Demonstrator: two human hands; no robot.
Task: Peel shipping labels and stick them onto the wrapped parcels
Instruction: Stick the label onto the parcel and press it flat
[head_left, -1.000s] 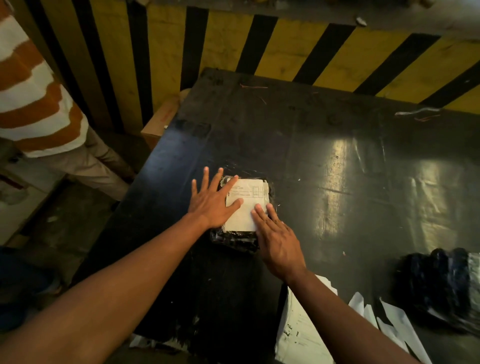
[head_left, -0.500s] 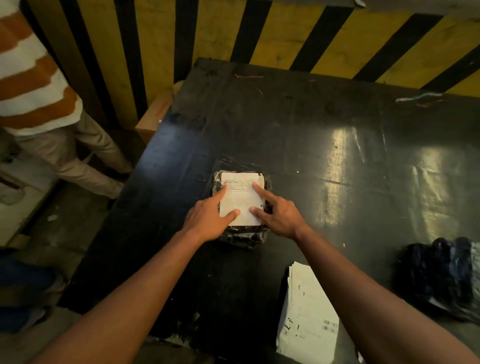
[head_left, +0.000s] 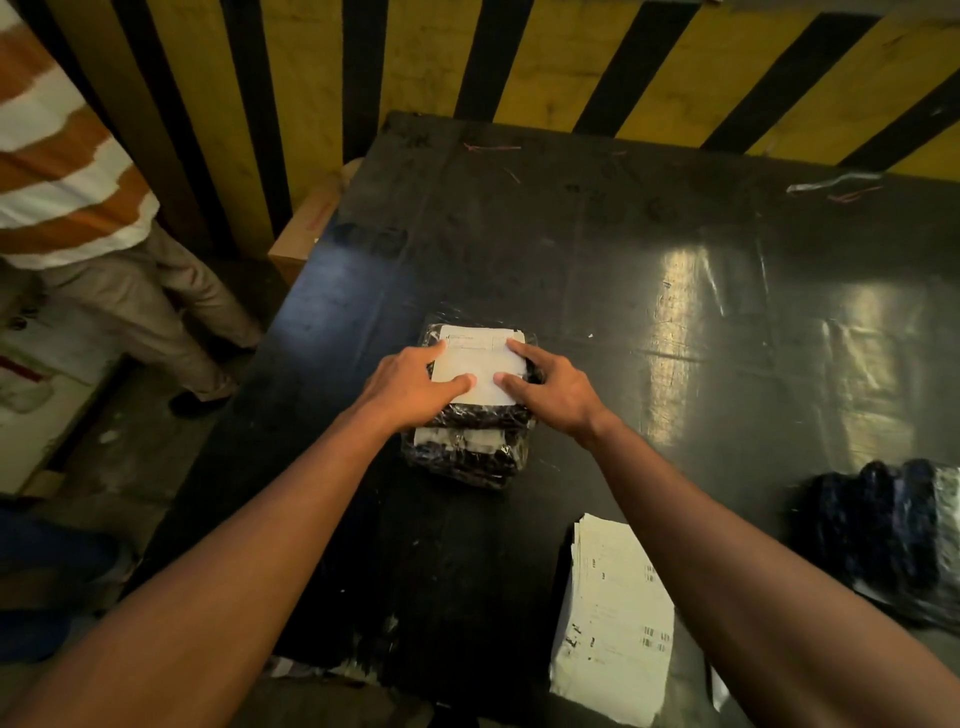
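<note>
The label (head_left: 480, 366) lies white and flat on top of the parcel (head_left: 470, 447), a dark bundle in clear wrap at the centre of the frame, on the black table (head_left: 649, 291). The left hand (head_left: 410, 387) rests on the label's left edge, index finger stretched toward the far corner and thumb laid across the near edge; the right hand (head_left: 553, 387) mirrors it on the right edge. Both press with fairly straight fingers and grasp nothing. The other fingers fall over the parcel's sides (whether they curl under it I cannot tell).

The label looks fully laid down with no lifted corner showing, so this parcel seems all but finished; what is left for it is a final rub at most.

At the lower right of the frame a stack of sheets (head_left: 615, 618) with printed barcodes waits, probably more labels to peel. At the right edge sits another dark wrapped bundle (head_left: 883, 530), with no label visible, so more parcels likely remain.

At the upper left stands a person in a striped shirt (head_left: 57, 171); behind the table runs a yellow and black striped wall (head_left: 571, 57).
</note>
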